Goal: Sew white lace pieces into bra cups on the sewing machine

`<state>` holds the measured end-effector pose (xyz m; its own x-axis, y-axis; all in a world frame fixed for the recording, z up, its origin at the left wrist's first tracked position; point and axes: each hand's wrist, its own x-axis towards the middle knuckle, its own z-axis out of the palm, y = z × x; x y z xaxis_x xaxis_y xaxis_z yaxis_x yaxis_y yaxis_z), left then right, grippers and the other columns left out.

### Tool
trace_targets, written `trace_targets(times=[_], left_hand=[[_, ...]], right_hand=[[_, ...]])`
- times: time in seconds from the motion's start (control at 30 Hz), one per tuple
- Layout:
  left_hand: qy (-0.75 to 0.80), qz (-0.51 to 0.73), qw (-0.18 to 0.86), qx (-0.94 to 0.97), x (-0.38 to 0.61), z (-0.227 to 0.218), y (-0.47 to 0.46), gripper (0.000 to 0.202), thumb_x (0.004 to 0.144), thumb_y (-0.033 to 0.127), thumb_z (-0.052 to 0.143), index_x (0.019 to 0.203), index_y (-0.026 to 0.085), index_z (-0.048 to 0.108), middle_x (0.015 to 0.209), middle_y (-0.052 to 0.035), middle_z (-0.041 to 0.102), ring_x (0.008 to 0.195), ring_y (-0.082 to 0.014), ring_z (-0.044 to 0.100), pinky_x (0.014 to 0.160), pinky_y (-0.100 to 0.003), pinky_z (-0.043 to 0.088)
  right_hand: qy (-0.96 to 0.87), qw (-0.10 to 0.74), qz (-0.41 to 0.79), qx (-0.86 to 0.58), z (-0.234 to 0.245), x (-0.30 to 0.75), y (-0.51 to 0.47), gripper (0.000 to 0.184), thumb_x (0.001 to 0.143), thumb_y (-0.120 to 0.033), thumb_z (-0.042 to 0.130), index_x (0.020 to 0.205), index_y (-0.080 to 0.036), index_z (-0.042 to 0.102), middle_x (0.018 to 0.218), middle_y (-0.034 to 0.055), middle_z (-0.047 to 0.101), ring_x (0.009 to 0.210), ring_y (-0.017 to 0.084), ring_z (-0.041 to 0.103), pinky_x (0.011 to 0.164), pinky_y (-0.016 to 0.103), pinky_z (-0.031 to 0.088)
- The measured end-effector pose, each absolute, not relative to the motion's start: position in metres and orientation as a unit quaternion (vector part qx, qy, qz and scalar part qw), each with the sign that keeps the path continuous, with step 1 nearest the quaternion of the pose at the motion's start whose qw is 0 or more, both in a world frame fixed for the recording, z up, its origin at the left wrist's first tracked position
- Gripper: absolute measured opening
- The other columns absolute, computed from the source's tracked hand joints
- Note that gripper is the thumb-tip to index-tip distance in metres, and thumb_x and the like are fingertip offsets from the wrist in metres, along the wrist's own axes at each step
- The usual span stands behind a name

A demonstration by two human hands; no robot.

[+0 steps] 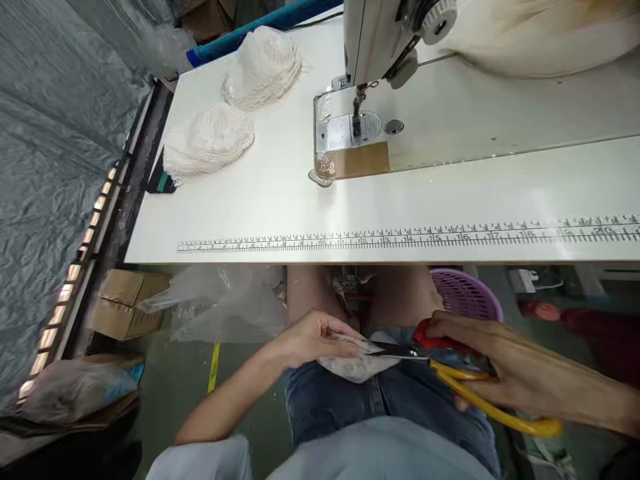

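A garment sewing workshop is being shown: an industrial sewing machine is being seen set into a white table with a printed ruler, with stacked lace pieces, cardboard boxes and a plastic basket being kept around it.

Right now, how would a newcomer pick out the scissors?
Start at the white sewing table and drop below its ruler edge to the lap. The scissors sit in the right hand, blades on the lace piece; yellow and red handles mark them.
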<state>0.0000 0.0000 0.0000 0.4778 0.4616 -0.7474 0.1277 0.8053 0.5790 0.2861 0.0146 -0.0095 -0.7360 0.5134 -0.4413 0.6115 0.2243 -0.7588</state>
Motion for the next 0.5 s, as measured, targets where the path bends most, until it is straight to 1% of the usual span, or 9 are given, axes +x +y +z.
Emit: trace_targets(times=[0.17,0.33,0.5], left_hand=[[0.506,0.100,0.804,0.295,-0.0015,0.0009,0.0013,0.048,0.054,0.039,0.083,0.092,0.012,0.074,0.079,-0.0092,0.073,0.068,-0.0137,0.064,0.066,-0.022,0.049],[0.506,0.111,0.812,0.270,-0.0012,-0.0012,-0.0003,0.048,0.051,0.037,0.085,0.091,0.012,0.074,0.080,-0.0086,0.073,0.069,-0.0136,0.065,0.070,-0.023,0.049],[0.506,0.122,0.815,0.255,-0.0016,-0.0029,-0.0014,0.047,0.050,0.036,0.086,0.089,0.012,0.074,0.078,-0.0080,0.073,0.070,-0.0147,0.066,0.073,-0.025,0.051]], right_hand=[[0.776,0.041,-0.516,0.360,-0.0115,0.2878,0.0172,0.038,0.081,-0.046,0.056,0.111,-0.023,0.056,0.111,0.0088,0.063,0.096,0.027,0.062,0.077,0.033,0.050],[0.763,0.056,-0.535,0.359,-0.0115,0.2864,0.0187,0.035,0.080,-0.043,0.057,0.108,-0.023,0.057,0.106,0.0079,0.064,0.092,0.026,0.062,0.074,0.032,0.049],[0.758,0.052,-0.539,0.363,-0.0120,0.2857,0.0201,0.034,0.081,-0.045,0.054,0.106,-0.021,0.058,0.106,0.0100,0.064,0.088,0.027,0.063,0.066,0.030,0.048]])
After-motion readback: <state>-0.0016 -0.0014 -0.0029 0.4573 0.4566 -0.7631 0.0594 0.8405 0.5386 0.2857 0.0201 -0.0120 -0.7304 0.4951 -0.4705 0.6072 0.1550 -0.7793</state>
